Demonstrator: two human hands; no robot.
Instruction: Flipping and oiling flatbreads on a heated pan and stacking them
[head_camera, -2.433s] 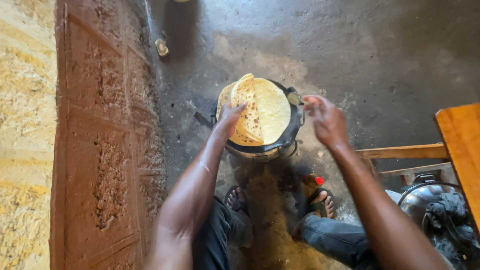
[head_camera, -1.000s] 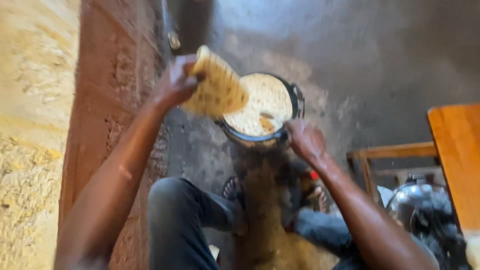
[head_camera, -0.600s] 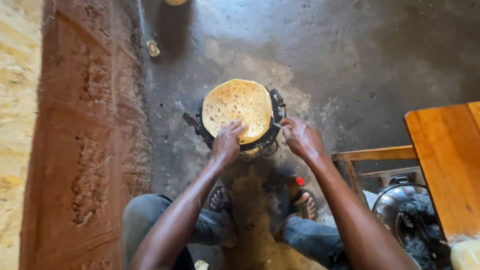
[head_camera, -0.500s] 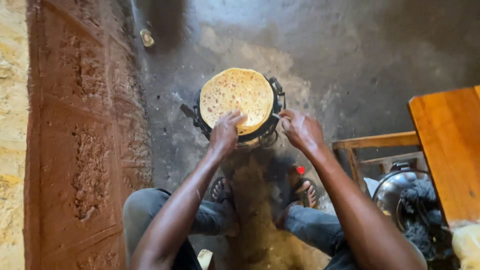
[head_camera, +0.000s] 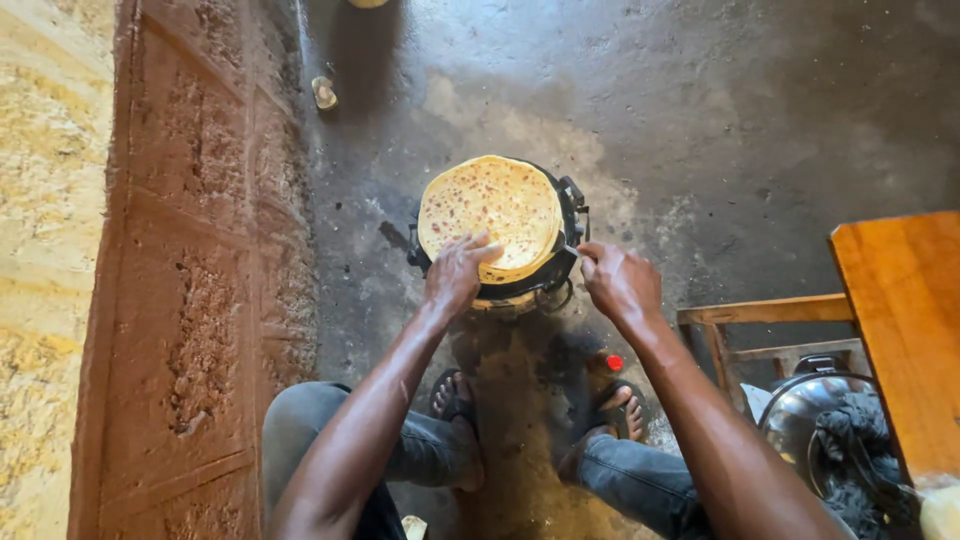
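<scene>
left hand (head_camera: 455, 278) fingertips down on a flatbread (head_camera: 490, 215), right hand (head_camera: 620, 283) at the pan's near rim.

the left hand is spread open, its fingers resting on the near edge of the round, brown-spotted flatbread, which lies flat across a black pan (head_camera: 556, 262) on a small stove (head_camera: 520, 298) set on the dark concrete floor (head_camera: 720, 120). the right hand is loosely curled, fingertips touching or just beside the pan's right rim; i cannot tell whether it pinches anything. the person sits behind the stove, sandalled feet (head_camera: 455, 400) either side of a sandy patch. a reddish mud-brick wall (head_camera: 200, 300) runs along the left. at right stand a wooden table (head_camera: 900, 330), a wooden frame (head_camera: 760, 312) and a metal pot (head_camera: 810, 420).
</scene>
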